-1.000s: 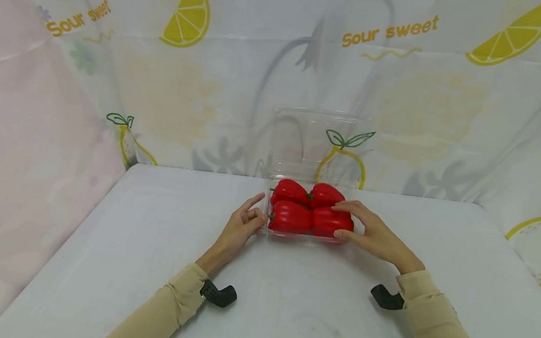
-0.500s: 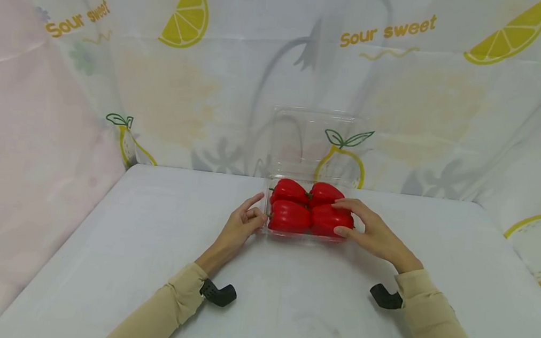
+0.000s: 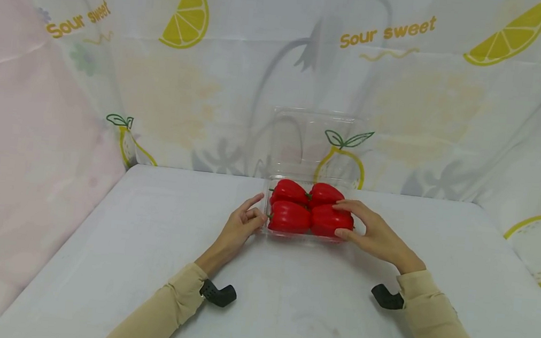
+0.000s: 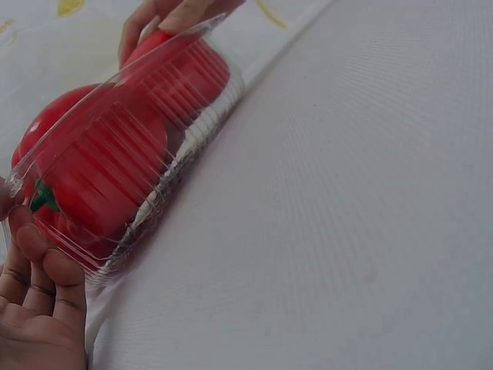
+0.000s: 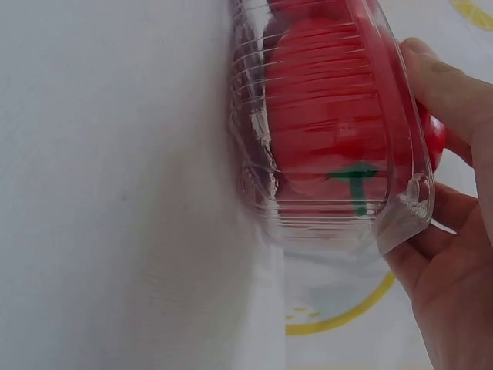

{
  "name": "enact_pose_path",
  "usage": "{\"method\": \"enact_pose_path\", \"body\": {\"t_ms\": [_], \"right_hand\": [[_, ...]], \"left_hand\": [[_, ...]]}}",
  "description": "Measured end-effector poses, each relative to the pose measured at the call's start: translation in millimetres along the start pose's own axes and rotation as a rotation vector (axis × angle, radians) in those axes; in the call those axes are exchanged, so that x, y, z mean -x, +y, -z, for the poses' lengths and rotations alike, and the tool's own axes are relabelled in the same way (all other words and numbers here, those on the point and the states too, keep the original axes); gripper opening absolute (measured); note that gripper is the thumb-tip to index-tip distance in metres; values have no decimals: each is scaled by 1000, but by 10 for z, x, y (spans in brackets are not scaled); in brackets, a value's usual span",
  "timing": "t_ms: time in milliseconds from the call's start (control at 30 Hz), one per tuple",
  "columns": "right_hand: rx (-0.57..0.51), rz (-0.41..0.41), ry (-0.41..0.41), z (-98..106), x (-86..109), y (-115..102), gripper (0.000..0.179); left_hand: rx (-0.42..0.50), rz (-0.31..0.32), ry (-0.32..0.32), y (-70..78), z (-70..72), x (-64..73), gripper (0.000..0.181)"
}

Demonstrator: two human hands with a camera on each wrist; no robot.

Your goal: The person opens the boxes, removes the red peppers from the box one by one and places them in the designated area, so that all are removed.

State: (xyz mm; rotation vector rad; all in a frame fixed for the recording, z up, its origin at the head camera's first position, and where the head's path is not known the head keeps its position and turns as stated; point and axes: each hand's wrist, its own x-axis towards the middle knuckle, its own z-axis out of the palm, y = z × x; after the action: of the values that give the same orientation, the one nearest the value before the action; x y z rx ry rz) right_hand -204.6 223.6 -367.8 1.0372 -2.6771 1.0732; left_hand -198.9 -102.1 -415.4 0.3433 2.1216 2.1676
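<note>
A clear plastic clamshell container [image 3: 310,238] sits on the white table near the back, its lid [image 3: 311,140] standing upright behind it. Several red bell peppers fill the base in two rows. My left hand [image 3: 241,228] pinches the container's left rim, index finger stretched out; the left wrist view shows those fingertips [image 4: 63,266] at the corner beside a pepper [image 4: 108,169] with a green stem. With thumb and fingers, my right hand [image 3: 376,234] holds the front right pepper [image 3: 327,221] inside the container. The right wrist view shows its thumb [image 5: 439,77] on the pepper above the rim.
A white cloth-covered table [image 3: 288,299] spreads out on all sides. Behind it hangs a curtain [image 3: 239,80] printed with lemons, and a pinkish cloth [image 3: 36,143] borders the left side. Black wrist mounts [image 3: 218,294] stick out from both sleeves.
The front right pepper has shifted very slightly left, in my right hand's hold. Both hands and the container otherwise stay nearly where they were.
</note>
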Motion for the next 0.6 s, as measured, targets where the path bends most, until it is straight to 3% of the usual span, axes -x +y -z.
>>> {"method": "enact_pose_path", "body": {"t_ms": [400,600], "right_hand": [[82,14,10,1,-2,-21,50],[57,-10,36,15,-11,-30,47]], "left_hand": [[18,-9,-1,10,-6,6,56],[46,-9,4,6,-15,6,57]]}}
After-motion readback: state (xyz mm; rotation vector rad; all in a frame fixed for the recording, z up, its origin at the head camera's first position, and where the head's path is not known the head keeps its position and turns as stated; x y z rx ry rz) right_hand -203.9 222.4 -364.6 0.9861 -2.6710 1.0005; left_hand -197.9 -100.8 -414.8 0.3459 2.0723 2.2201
